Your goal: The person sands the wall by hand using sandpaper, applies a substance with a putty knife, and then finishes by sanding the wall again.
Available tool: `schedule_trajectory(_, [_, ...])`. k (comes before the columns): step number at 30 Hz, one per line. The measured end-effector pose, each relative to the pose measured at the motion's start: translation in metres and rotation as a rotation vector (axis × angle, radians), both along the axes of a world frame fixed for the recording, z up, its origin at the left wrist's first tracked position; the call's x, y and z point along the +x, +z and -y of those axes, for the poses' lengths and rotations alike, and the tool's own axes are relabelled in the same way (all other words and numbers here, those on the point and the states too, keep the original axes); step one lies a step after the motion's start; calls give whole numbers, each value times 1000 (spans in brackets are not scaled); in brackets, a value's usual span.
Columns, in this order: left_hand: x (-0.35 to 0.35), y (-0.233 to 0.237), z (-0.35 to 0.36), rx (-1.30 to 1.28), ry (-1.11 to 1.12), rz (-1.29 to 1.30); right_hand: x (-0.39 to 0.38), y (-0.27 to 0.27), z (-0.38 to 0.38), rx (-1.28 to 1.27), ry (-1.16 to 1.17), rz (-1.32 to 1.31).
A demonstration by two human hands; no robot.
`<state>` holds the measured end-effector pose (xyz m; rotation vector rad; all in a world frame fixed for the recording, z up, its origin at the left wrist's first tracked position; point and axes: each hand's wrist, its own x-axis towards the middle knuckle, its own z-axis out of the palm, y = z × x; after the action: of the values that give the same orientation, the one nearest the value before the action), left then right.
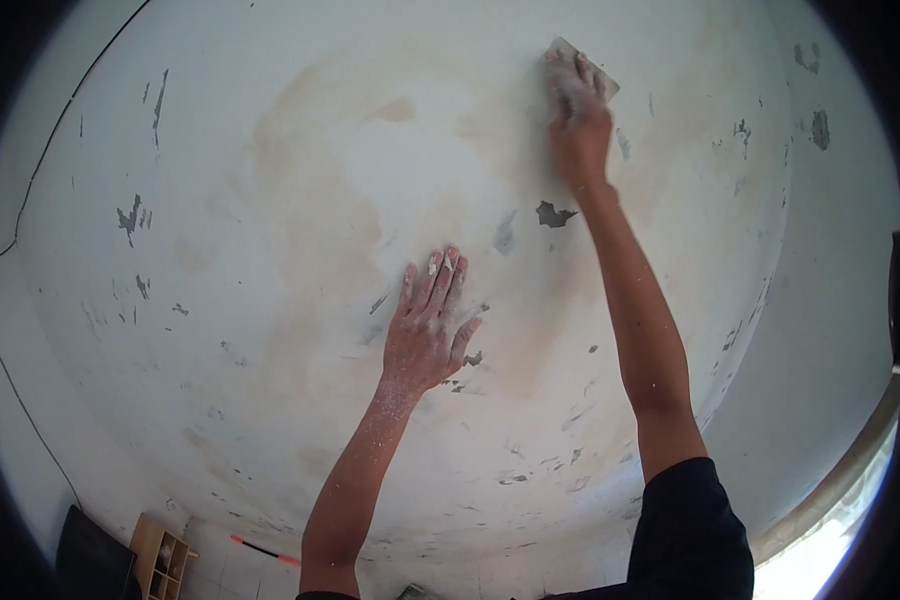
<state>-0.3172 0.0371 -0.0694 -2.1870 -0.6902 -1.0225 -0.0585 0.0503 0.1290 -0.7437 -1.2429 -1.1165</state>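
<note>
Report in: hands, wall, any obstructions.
Right hand holding flat grey pad against wall. Left hand palm to wall, empty. Wall chipped, blotchy. No obstruction visible.

Pad [604, 86] under right hand [578, 112], seemingly against wall [400, 170]; left hand [426, 328] lower.

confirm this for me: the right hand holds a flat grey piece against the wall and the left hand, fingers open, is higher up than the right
Not quite: the left hand is lower than the right hand, as the head view shows. Its fingers are open, and the right hand does hold a flat grey piece against the wall.
</note>
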Motion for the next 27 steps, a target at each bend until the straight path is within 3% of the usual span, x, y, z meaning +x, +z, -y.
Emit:
schedule_trajectory(1, [0, -7, 0, -18, -25, 11, -19, -15, -7, -11, -7, -14])
schedule_trajectory(3, [-5, -24, -2, -43, -45, 28, -57, -61, -20, -173, -52, 476])
schedule_trajectory(4, [-8, -37, -5, -64, -52, 31, -58, -64, -19, -179, -48, 482])
schedule_trajectory(6, [-18, -66, -4, -99, -51, 30, -55, -73, -14, -358, -45, 826])
schedule_trajectory(8, [-25, -87, -5, -125, -3, 49, -27, -21, -12, -145, -118, 551])
schedule_trajectory(10, [-31, -104, -5, -167, -7, 54, -17, 21, 13, -150, 139, 148])
schedule_trajectory(13, [-38, -121, -4, -202, -1, 73, -43, -34, -14, -108, 7, 263])
schedule_trajectory(15, [-38, -130, -2, -202, 3, 97, -76, -107, -27, -318, -335, 745])
schedule_trajectory(16, [-40, -136, 1, -229, 8, 104, -75, -115, -19, -316, -337, 748])
schedule_trajectory(18, [-47, -142, 1, -230, 18, 110, -62, -113, -9, -508, -115, 870])
schedule_trajectory(21, [-51, -161, 7, -280, 49, 140, -37, -41, 6, -253, 54, 258])
schedule_trajectory(23, [-49, -169, 8, -325, 55, 206, -37, -24, 0, -94, -35, 151])
schedule_trajectory(25, [-49, -173, 12, -328, 69, 208, -68, -79, -31, -203, 198, 389])
schedule_trajectory(27, [-46, -176, 15, -336, 78, 214, -110, -154, -16, -475, -102, 796])
